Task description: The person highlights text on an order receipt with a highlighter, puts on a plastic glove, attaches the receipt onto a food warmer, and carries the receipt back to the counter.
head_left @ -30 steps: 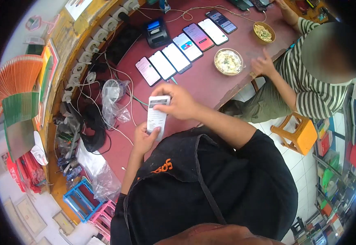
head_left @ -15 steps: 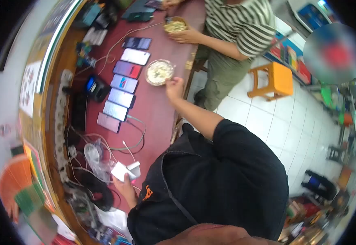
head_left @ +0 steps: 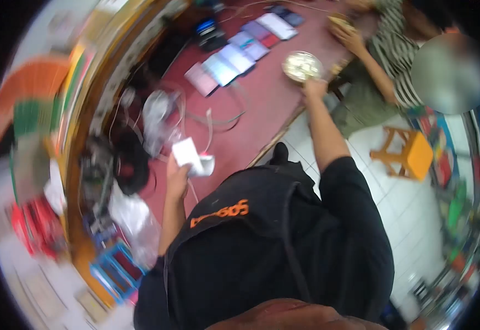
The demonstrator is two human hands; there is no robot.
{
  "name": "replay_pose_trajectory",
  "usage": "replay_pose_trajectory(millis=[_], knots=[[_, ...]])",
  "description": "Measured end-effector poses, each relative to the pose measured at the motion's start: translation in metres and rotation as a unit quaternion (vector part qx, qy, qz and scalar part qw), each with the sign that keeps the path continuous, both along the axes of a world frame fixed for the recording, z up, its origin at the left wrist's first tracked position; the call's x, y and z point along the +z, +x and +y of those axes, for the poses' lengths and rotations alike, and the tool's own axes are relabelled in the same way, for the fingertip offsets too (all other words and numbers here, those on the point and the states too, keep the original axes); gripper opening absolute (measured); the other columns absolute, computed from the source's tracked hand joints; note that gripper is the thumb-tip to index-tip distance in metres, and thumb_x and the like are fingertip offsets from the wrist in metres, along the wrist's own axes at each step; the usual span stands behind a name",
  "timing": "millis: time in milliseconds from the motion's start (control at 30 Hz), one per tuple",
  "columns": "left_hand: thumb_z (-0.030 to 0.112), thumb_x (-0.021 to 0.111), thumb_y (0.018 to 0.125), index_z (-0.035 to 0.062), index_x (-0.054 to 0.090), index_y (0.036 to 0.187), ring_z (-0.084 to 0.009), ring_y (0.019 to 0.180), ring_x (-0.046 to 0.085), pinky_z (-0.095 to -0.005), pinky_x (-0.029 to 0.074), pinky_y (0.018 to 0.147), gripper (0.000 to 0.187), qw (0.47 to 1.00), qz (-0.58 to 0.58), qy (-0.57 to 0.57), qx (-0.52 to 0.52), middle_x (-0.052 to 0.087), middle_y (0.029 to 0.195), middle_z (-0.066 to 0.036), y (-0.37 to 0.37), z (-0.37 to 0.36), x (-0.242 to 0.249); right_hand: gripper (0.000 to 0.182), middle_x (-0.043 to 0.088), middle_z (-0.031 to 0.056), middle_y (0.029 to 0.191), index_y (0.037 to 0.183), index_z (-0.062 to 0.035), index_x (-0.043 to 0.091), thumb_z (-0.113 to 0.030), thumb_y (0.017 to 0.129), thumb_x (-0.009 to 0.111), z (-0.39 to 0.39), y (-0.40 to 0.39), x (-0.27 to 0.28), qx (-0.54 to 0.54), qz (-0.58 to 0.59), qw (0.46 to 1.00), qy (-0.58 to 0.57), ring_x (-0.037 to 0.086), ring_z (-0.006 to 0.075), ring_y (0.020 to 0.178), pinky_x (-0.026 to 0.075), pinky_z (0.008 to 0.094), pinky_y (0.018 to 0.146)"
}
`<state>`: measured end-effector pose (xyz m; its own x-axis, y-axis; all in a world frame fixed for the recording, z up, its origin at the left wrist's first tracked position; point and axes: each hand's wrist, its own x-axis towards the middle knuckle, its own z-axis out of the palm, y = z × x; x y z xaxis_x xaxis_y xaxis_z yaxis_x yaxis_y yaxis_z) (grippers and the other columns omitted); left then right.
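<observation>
A small white box (head_left: 185, 152), with a paler grey piece angled beside it, is in my left hand (head_left: 177, 180); the fingers are closed around its lower side. My right hand (head_left: 315, 88) reaches out over the table edge, its fingers drawn together at the near rim of a round bowl (head_left: 301, 67) of pale food. Blur hides what those fingers pinch. Left of the bowl lies a slanting row of several phones, among them a pink one (head_left: 202, 79) and a white one (head_left: 277, 26).
Across the red table (head_left: 273, 104) sits a person in a striped shirt (head_left: 397, 66), one hand at another bowl (head_left: 340, 22). Cables and clear plastic wrapping (head_left: 160, 115) lie near my left hand. A yellow stool (head_left: 416, 157) stands on the tiled floor.
The camera view has turned, so the table, phones and bowl appear further up and to the right. My left hand still holds the white box; my right hand stays at the bowl.
</observation>
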<state>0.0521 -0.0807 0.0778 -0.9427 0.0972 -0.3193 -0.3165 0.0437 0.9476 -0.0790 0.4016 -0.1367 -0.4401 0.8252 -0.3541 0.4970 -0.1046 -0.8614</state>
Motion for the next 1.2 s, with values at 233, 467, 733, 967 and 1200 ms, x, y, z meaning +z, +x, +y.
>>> replay_pose_trajectory(millis=[233,467,733,967,1200], knots=[[-0.011,0.046,0.073,0.0024,0.043,0.128,-0.0154,0.100,0.060,-0.0306,0.049,0.087,0.057,0.995,0.004,0.070,0.068,0.058,0.109,-0.006,0.051,-0.066,0.006,0.019,0.055,0.0067,0.084,0.099,-0.0048,0.052,-0.016,0.084,0.056,-0.085,0.115,0.068,0.106,0.080,0.982,-0.131,0.055,0.0166,0.069,0.053,0.0294,0.056],[-0.012,0.050,0.073,0.0031,0.042,0.129,-0.0136,0.101,0.059,-0.0290,0.047,0.088,0.059,0.989,0.027,0.097,0.109,0.058,0.110,-0.005,0.098,-0.117,0.010,0.011,0.055,0.0053,0.080,0.087,-0.0061,0.049,-0.006,0.079,0.058,-0.164,0.171,0.062,0.202,0.029,0.967,-0.156,0.054,0.0142,0.067,0.046,0.0288,0.056],[-0.011,0.054,0.073,0.0021,0.026,0.142,-0.0168,0.118,0.051,-0.0336,0.042,0.099,0.076,0.977,0.177,0.119,0.023,0.049,0.127,-0.009,0.122,-0.121,0.096,0.053,0.052,0.0205,0.118,0.122,0.0036,0.047,-0.018,0.080,0.072,-0.223,0.186,0.146,0.276,0.157,0.928,0.196,0.051,0.0310,0.112,0.039,0.0398,0.098],[-0.006,0.057,0.074,0.0047,0.012,0.147,-0.0170,0.122,0.047,-0.0346,0.044,0.097,0.087,0.950,0.265,0.141,-0.087,0.045,0.133,-0.011,0.146,-0.102,0.163,0.065,0.052,0.0223,0.119,0.125,0.0037,0.045,-0.022,0.075,0.077,-0.217,0.157,0.110,0.222,-0.054,0.920,0.319,0.055,0.0287,0.109,0.047,0.0394,0.088],[-0.003,0.058,0.074,0.0050,0.002,0.150,-0.0158,0.124,0.045,-0.0330,0.041,0.099,0.095,0.934,0.297,0.133,-0.147,0.040,0.138,-0.010,0.159,-0.105,0.200,0.058,0.062,0.0124,0.096,0.119,-0.0013,0.051,-0.025,0.073,0.078,-0.204,0.146,0.020,0.269,0.005,0.955,0.125,0.062,0.0181,0.070,0.047,0.0273,0.047]])
